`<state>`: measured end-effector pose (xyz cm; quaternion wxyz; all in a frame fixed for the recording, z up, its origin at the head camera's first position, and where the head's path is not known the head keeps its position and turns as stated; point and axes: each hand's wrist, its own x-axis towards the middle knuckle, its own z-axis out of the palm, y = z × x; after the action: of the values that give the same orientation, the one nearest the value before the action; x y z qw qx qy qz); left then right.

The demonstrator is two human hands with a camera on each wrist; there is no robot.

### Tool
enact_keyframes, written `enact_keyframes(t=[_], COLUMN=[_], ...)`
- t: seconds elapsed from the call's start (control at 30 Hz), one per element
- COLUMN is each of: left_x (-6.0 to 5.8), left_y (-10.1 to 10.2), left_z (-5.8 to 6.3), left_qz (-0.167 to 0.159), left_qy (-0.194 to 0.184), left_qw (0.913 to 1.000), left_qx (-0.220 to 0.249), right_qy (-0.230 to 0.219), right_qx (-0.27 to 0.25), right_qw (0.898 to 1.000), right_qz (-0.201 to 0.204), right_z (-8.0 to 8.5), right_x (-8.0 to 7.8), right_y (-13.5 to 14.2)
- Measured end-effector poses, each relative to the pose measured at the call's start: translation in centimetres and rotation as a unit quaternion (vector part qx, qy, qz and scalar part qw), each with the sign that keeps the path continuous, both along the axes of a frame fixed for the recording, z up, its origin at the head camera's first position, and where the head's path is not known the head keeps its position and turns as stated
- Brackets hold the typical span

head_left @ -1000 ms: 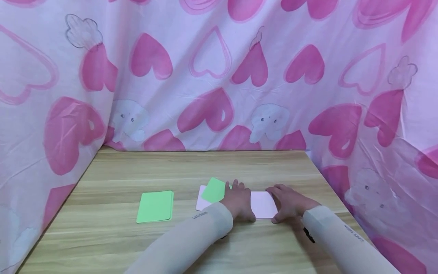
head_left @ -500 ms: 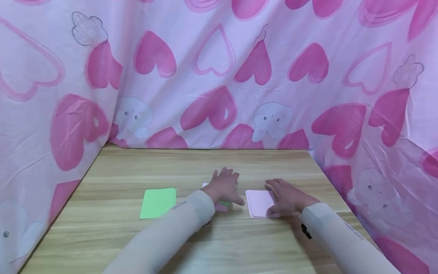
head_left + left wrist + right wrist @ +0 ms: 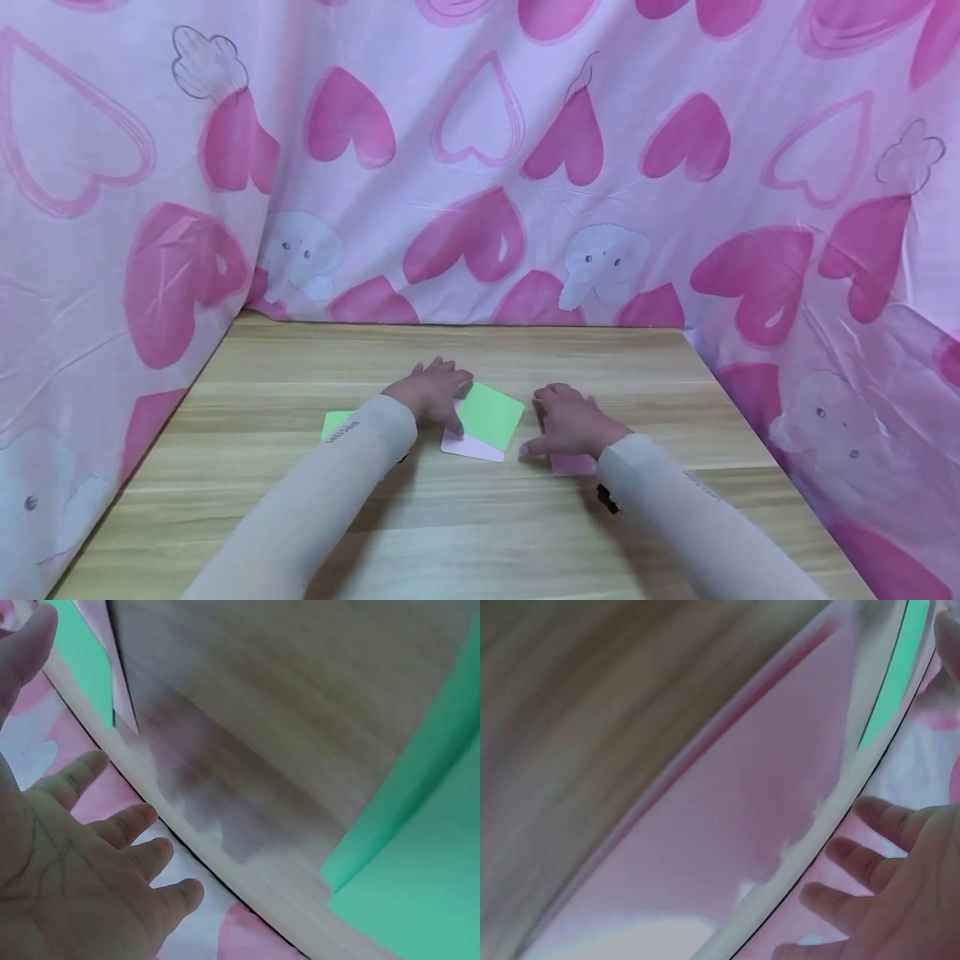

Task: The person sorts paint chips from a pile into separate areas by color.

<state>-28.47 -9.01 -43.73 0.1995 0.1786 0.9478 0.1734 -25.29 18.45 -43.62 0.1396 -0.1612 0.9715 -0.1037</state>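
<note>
In the head view, a green square card (image 3: 491, 417) lies skewed on top of pink cards (image 3: 472, 448) at the middle of the table. My left hand (image 3: 431, 396) hovers at their left side, fingers spread, thumb overlapping the pink corner. It holds nothing; the left wrist view shows its bare palm (image 3: 82, 877). On the other side, my right hand (image 3: 573, 421) reaches in with parted fingers and an empty grasp. Beneath it sits a pink card stack (image 3: 573, 464), largely hidden by the hand but broad in the right wrist view (image 3: 727, 795).
A green card stack (image 3: 337, 422) lies to the left, mostly covered by the left sleeve (image 3: 300, 500); its layered edges show in the left wrist view. The wood-grain table (image 3: 465, 533) is walled by a pink heart-print curtain (image 3: 465, 167) at the back and both sides.
My left hand has left the right pink stack and moved left past the middle cards, uncovering them. My right hand has released the pink stack's edge and shifted left over it.
</note>
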Motion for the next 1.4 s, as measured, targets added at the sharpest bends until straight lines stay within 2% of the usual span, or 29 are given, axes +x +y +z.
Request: enact_keyframes(t=[0.23, 0.43, 0.8, 1.03, 1.17, 1.3, 1.4], left_x=[-0.2, -0.4, -0.5, -0.4, -0.3, -0.2, -0.1], left_y=[0.2, 0.8, 1.5, 1.2, 0.9, 0.3, -0.5], left_z=[-0.2, -0.2, 0.1, 0.2, 0.1, 0.2, 0.7], left_qz=[-0.010, -0.014, -0.009, -0.021, -0.033, -0.036, -0.039], left_qy=[0.001, 0.000, -0.004, 0.027, 0.047, 0.051, 0.061], left_qw=[0.9995, 0.9989, 0.9984, 0.9974, 0.9968, 0.9975, 0.9972], left_qx=[-0.030, -0.045, -0.056, -0.063, -0.054, -0.032, -0.017], right_qy=[0.007, 0.006, -0.013, 0.003, 0.013, 0.011, 0.007], right_qx=[0.027, 0.043, 0.032, 0.024, 0.021, 0.010, -0.020], right_qw=[1.000, 0.999, 0.999, 1.000, 1.000, 1.000, 1.000], right_qz=[-0.003, -0.023, -0.035, -0.017, -0.013, -0.011, -0.014], right_z=[-0.3, -0.6, -0.6, -0.8, -1.0, -0.9, -0.4], right_x=[-0.1, 0.1, -0.6, -0.7, -0.9, -0.9, -0.9], right_y=[-3.5, -4.7, -5.0, -5.1, -5.0, -4.9, -5.0])
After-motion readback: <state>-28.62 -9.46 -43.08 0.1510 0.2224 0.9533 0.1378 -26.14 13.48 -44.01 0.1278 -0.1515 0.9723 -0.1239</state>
